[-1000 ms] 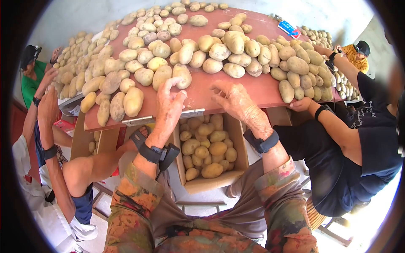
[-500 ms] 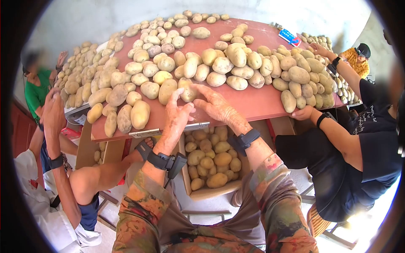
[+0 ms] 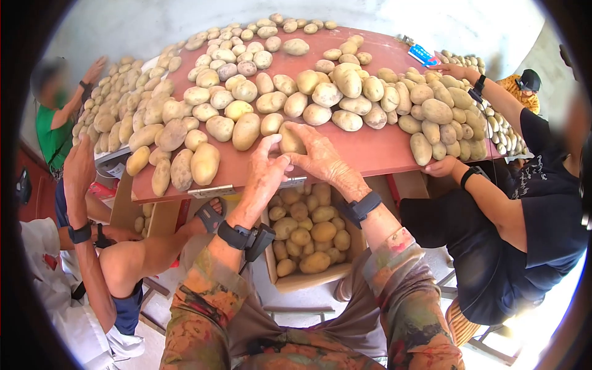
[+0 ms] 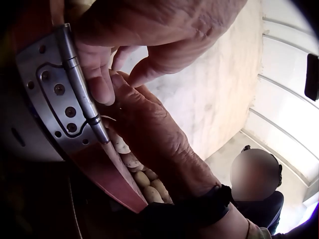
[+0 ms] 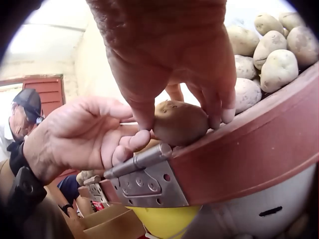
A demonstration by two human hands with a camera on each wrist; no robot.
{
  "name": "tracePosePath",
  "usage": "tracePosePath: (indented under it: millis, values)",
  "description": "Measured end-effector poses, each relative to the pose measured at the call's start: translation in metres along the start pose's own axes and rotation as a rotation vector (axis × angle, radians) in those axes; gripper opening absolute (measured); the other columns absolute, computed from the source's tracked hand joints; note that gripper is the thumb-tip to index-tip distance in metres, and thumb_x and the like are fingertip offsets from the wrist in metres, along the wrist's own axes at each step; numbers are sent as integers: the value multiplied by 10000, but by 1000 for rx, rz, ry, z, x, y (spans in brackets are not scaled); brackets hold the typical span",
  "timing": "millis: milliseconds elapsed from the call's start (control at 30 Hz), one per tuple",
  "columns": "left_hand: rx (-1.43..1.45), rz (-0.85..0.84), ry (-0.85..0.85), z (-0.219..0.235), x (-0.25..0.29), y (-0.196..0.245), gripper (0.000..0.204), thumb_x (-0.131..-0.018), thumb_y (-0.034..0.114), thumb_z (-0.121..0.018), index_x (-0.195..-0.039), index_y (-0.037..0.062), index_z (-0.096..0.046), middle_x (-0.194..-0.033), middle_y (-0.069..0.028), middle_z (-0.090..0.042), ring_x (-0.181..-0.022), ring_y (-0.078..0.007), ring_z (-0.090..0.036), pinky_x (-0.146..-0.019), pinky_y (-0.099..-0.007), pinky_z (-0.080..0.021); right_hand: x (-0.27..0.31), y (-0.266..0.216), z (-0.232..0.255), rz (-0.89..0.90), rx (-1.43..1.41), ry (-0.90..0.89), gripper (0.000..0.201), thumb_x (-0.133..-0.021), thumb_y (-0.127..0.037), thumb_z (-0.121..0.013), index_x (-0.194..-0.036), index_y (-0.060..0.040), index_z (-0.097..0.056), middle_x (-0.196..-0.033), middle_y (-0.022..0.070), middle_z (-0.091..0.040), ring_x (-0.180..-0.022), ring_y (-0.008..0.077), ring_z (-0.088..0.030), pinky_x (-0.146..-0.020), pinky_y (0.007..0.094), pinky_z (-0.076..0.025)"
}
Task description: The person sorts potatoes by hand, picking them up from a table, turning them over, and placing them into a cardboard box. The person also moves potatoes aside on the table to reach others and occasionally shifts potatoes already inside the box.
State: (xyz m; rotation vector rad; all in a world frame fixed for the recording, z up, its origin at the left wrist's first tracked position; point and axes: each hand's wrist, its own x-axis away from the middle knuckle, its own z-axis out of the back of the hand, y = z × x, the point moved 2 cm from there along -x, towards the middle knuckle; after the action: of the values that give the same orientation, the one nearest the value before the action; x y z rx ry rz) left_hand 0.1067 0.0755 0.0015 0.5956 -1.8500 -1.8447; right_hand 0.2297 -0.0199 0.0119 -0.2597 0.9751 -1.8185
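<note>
My right hand (image 3: 320, 154) reaches over a potato (image 5: 179, 122) at the red table's front edge and grips it between thumb and fingers. In the head view, the top of this potato shows between my hands. My left hand (image 3: 264, 179) is close beside it, palm towards the potato, its fingers loosely bent near the metal hinge (image 5: 149, 181). The left fingers come right up to my right thumb in the left wrist view, where the hands mostly hide the potato. More potatoes (image 3: 246, 131) lie just beyond on the tabletop (image 3: 370, 145).
Below the table edge, between my knees, stands a cardboard box (image 3: 296, 282) of potatoes. Large heaps of potatoes (image 3: 438, 111) cover both sides of the table. A blue packet (image 3: 422, 54) lies at the back. People sit left and right; one person's hand (image 3: 441, 166) touches the right heap.
My hands have come closer together, and my right hand has taken hold of a potato at the table edge. The person at far left has raised a hand towards the potatoes.
</note>
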Motion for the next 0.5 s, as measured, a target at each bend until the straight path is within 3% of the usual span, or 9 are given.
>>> tracePosePath:
  millis: [200,233,333,367,400,467,500]
  values:
    - [-159,-106,-132,4,-1,-6,357,-818,65,-592,-1174,44,-599,-1068,-139,-620,-706,-120,-611,-583,-276,-497,5,-5,0,22,119,36,605,-763,-187,-668,-1322,-106,-450,-1232,193,-517,-1148,380,-505,-940,437,-446]
    - [-175,-110,-118,3,1,-4,345,-800,70,-603,-1145,51,-621,-1010,-124,-622,-713,-118,-593,-629,-289,-491,3,-1,-1,21,116,66,579,-766,-186,-661,-1305,-107,-465,-1213,195,-535,-1127,381,-522,-930,436,-452]
    - [-216,-211,-54,9,-7,-12,338,-804,76,-600,-1142,57,-620,-984,-110,-618,-731,-127,-583,-668,-290,-487,5,-2,9,-68,-20,108,493,-775,-208,-646,-1238,-97,-518,-1116,205,-599,-1040,387,-574,-893,429,-474]
    - [-264,-354,32,15,-13,-19,289,-868,63,-562,-1154,50,-599,-889,-20,-626,-726,-66,-564,-600,-234,-491,7,-6,15,-118,-85,112,465,-778,-220,-642,-1213,-92,-537,-1076,208,-622,-1007,389,-592,-879,426,-482]
    - [-337,-318,79,23,-13,-9,286,-858,54,-569,-1142,55,-602,-875,-6,-620,-787,-79,-570,-634,-227,-489,10,-9,20,-131,-106,140,443,-782,-233,-635,-1189,-79,-547,-1037,210,-632,-980,382,-603,-873,418,-484]
    - [-360,-408,196,30,-9,6,317,-843,38,-570,-1160,45,-587,-956,-28,-609,-872,-117,-578,-717,-248,-487,16,-13,33,-155,-142,196,409,-791,-258,-621,-1140,-53,-569,-957,214,-652,-925,366,-624,-862,401,-489]
    - [-397,-471,262,34,-10,6,332,-839,42,-573,-1172,41,-579,-1001,-41,-598,-892,-130,-578,-743,-261,-484,19,-15,39,-122,-176,214,374,-801,-279,-612,-1090,-43,-590,-915,178,-648,-860,292,-640,-768,362,-523]
